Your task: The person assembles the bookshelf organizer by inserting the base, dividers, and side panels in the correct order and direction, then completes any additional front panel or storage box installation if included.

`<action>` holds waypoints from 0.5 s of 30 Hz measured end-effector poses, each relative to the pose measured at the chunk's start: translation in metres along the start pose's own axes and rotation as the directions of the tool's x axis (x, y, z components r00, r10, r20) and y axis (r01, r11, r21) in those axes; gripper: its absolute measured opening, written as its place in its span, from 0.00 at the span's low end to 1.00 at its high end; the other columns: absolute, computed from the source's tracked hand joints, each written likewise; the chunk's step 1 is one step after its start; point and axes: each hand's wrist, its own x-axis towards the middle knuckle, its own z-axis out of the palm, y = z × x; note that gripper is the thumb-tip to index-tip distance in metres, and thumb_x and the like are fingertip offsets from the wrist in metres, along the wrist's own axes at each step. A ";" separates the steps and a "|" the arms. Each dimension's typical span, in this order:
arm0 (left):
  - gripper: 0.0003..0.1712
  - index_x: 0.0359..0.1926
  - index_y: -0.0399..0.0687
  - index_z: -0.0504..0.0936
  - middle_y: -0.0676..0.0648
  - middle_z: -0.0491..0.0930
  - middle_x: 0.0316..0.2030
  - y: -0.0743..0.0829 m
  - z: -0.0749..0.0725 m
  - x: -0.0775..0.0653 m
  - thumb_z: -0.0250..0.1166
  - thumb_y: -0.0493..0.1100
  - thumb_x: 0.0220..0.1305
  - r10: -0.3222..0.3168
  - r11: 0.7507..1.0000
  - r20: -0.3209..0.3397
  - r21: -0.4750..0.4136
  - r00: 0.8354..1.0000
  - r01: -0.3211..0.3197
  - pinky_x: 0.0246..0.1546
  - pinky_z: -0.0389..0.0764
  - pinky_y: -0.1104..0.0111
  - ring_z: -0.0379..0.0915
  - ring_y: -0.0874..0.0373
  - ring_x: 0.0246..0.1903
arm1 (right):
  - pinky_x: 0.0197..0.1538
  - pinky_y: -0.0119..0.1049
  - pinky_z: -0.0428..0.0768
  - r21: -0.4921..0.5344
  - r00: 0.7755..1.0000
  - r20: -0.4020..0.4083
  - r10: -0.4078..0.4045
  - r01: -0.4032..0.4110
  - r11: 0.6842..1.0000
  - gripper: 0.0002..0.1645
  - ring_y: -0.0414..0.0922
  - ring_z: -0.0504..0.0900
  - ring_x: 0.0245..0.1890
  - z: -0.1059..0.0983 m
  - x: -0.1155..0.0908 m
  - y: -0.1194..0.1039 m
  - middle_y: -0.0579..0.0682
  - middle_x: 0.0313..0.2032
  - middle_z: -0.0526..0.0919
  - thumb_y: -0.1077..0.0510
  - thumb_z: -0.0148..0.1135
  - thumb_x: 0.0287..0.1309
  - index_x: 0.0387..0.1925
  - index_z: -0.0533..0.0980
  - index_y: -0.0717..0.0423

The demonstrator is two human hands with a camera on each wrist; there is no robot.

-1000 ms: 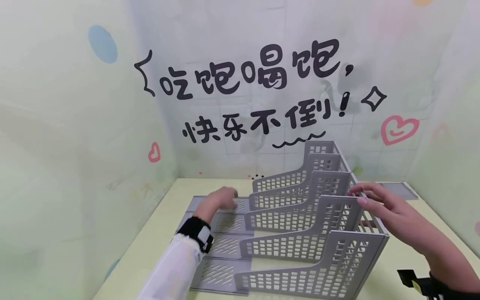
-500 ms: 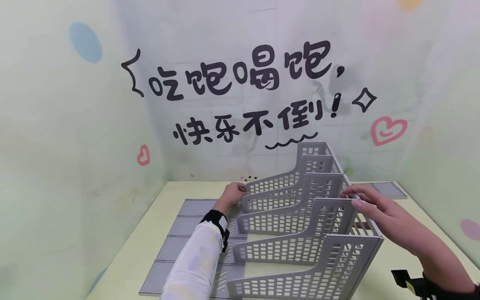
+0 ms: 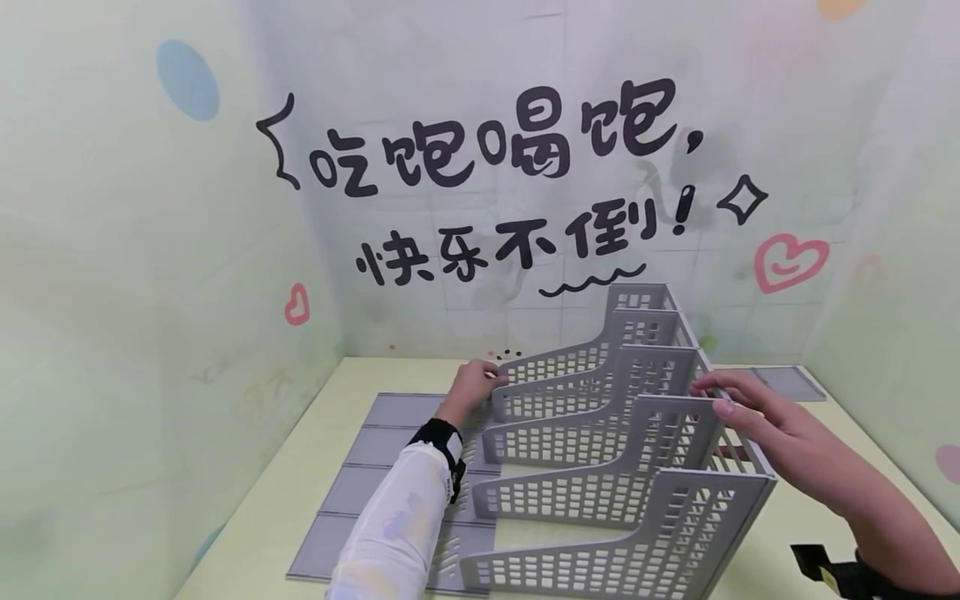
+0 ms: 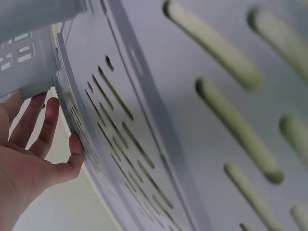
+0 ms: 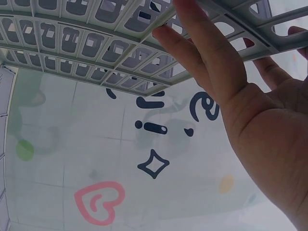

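A grey plastic file rack stands on the table, with several upright perforated dividers (image 3: 651, 421) joined by an open grid back. Beneath their front ends lies a slotted grey base panel (image 3: 360, 492) made of joined sections. My left hand (image 3: 472, 387) pinches the front end of the farthest divider. In the left wrist view, a fingertip (image 4: 75, 139) touches the edge of the base panel (image 4: 144, 24), with other fingers against the divider's lower edge. My right hand (image 3: 780, 421) grips the rack's upper back, thumb at one divider's top corner and fingers hooked over the grid (image 5: 115, 33).
A flat grey panel (image 3: 787, 383) lies on the pale yellow table (image 3: 255, 533) at the back right, behind the rack. Printed walls (image 3: 465, 317) enclose the table at the back and both sides.
My left hand has moved right and forward from above the base panel to the farthest divider's front end and stays there. My right hand keeps its hold on the rack.
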 end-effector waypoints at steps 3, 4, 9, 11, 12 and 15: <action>0.12 0.43 0.42 0.88 0.39 0.90 0.52 0.000 0.001 0.001 0.66 0.47 0.77 0.021 1.000 0.016 0.010 1.000 -0.021 0.47 0.86 0.57 0.87 0.43 0.53 | 0.46 0.30 0.79 -0.002 1.000 -0.003 0.013 -0.013 1.000 0.19 0.33 0.79 0.51 0.000 -0.001 0.000 0.36 0.60 0.75 0.51 0.46 0.85 0.69 0.72 0.39; 0.12 0.43 0.42 0.87 0.38 0.89 0.52 -0.001 0.002 0.002 0.66 0.47 0.77 0.021 1.000 0.021 0.010 1.000 -0.022 0.47 0.86 0.56 0.87 0.43 0.54 | 0.46 0.30 0.79 0.001 1.000 -0.003 0.016 -0.016 1.000 0.19 0.33 0.79 0.51 0.000 -0.001 0.000 0.36 0.60 0.75 0.51 0.46 0.85 0.69 0.72 0.39; 0.12 0.40 0.43 0.84 0.39 0.89 0.51 -0.004 0.004 0.001 0.64 0.47 0.78 -0.001 1.000 0.026 0.022 1.000 0.001 0.50 0.85 0.56 0.86 0.43 0.56 | 0.47 0.30 0.80 0.010 1.000 0.003 0.013 -0.013 1.000 0.19 0.33 0.79 0.51 0.002 0.000 0.000 0.36 0.60 0.74 0.51 0.46 0.85 0.69 0.72 0.40; 0.12 0.38 0.44 0.83 0.39 0.89 0.51 -0.004 0.005 0.001 0.64 0.46 0.78 0.002 0.999 0.025 0.033 1.000 -0.003 0.49 0.85 0.56 0.86 0.43 0.56 | 0.47 0.29 0.80 0.004 1.000 -0.001 0.011 -0.011 1.000 0.19 0.31 0.79 0.51 0.002 0.001 0.001 0.34 0.60 0.74 0.51 0.47 0.85 0.69 0.72 0.40; 0.12 0.38 0.44 0.83 0.39 0.89 0.51 -0.004 0.005 0.000 0.64 0.46 0.78 0.006 0.999 0.028 0.037 1.000 -0.007 0.49 0.85 0.56 0.86 0.43 0.56 | 0.47 0.29 0.80 -0.001 1.000 -0.003 0.010 -0.010 1.000 0.19 0.31 0.79 0.51 0.002 0.000 0.001 0.33 0.60 0.74 0.51 0.47 0.85 0.69 0.72 0.40; 0.09 0.40 0.43 0.85 0.39 0.89 0.51 -0.004 0.004 0.000 0.65 0.44 0.77 0.017 0.999 0.045 0.051 0.999 -0.019 0.50 0.85 0.57 0.86 0.44 0.55 | 0.46 0.29 0.80 -0.015 1.000 -0.010 0.009 -0.009 1.000 0.19 0.29 0.78 0.52 0.001 0.001 0.002 0.32 0.60 0.74 0.51 0.47 0.85 0.69 0.72 0.40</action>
